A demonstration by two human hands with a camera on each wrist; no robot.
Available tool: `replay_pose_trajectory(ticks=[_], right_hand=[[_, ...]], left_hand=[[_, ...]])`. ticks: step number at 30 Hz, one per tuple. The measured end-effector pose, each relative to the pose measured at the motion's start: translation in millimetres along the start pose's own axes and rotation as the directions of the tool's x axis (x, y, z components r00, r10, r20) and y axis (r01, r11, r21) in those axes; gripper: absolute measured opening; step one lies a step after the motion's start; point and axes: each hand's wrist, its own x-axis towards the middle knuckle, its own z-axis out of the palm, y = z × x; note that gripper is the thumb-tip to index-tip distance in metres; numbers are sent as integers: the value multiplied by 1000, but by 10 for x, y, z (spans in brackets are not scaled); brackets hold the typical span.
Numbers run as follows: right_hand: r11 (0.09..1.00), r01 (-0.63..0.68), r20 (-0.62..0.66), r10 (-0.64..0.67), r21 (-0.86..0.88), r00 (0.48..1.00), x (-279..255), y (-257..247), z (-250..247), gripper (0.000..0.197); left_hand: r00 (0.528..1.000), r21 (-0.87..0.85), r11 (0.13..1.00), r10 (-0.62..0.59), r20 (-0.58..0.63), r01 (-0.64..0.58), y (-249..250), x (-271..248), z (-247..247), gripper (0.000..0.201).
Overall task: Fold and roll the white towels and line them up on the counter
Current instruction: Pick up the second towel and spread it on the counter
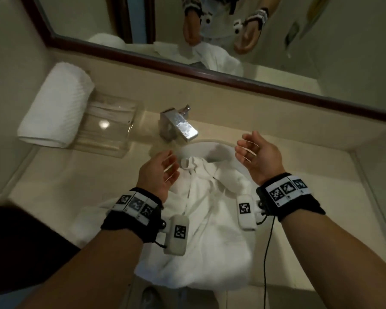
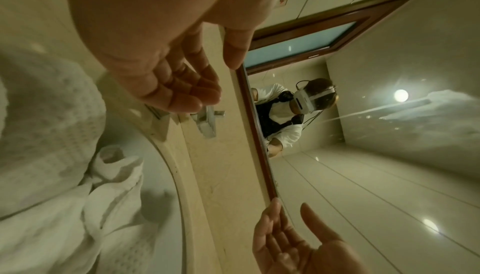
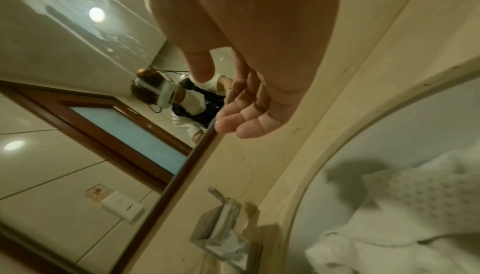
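Note:
A crumpled white towel (image 1: 201,221) lies over the front of the sink and hangs past the counter's front edge; it also shows as a bunched towel (image 2: 52,165) in the left wrist view and a towel (image 3: 405,212) in the right wrist view. One rolled white towel (image 1: 54,105) lies on the counter at the far left. My left hand (image 1: 159,172) hovers above the crumpled towel's left side, fingers relaxed, holding nothing. My right hand (image 1: 254,152) hovers above its right side over the basin, fingers loosely curved and empty. The two palms face each other.
A chrome faucet (image 1: 179,124) stands behind the sink basin (image 1: 210,148). A clear plastic box (image 1: 112,126) sits between the faucet and the rolled towel. A wood-framed mirror (image 1: 210,30) runs along the back wall. Beige counter (image 1: 76,175) lies left of the sink.

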Motion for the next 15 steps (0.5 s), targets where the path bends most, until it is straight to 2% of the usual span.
replay_pose_trajectory(ticks=[6,9,11,13,15], right_hand=[[993,-116,-91,113,-28,989,561,289,-409,16],[977,-168,-114,153,-135,982,847,491,-509,9],[948,-201,-130,173,-248,976,1082,633,-574,10],[927,-259,-166,220,-270,961,1308,759,-615,13],[891,-295,-194,240,-346,951,1524,881,-650,11]], left_hand=[[996,42,998,-42,-77,45,-302,427,338,11],[990,89,993,-71,-123,82,-466,655,464,10],[981,128,986,-81,-177,105,-582,850,562,10],[973,137,984,-78,-219,110,-678,1070,634,8],[962,161,982,-57,-267,103,-768,1294,668,16]])
